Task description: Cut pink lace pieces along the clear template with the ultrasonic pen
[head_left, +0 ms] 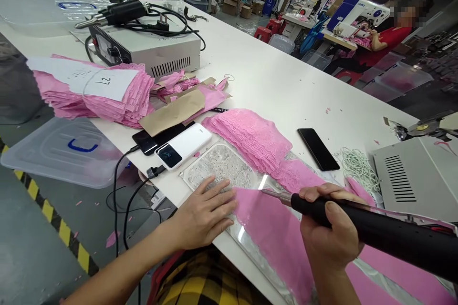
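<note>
The white table [250,66] fills most of what I have, running from upper left to lower right. On it lies the pink cloth [275,228], narrow end at the centre of the frame, long axis slanting down toward the lower right. The black tool [372,226] comes in from the right edge, pointing left and slightly up, crossing above the cloth. A lace stack [250,140] sits just beyond, above centre.

I have the left hand [205,214] left of the cloth, palm down, fingers a little spread, fingertips at its left corner; I can't tell how hard they press. The right hand [332,224], right of centre, is wrapped round the tool's handle, thumb on top.

Smallest is the metal tip [277,195], over the cloth's upper edge; contact I can't confirm. I judge this the relation to mind: tip and left fingertips face each other along that short edge, near but apart, the left hand closer to the corner.
</note>
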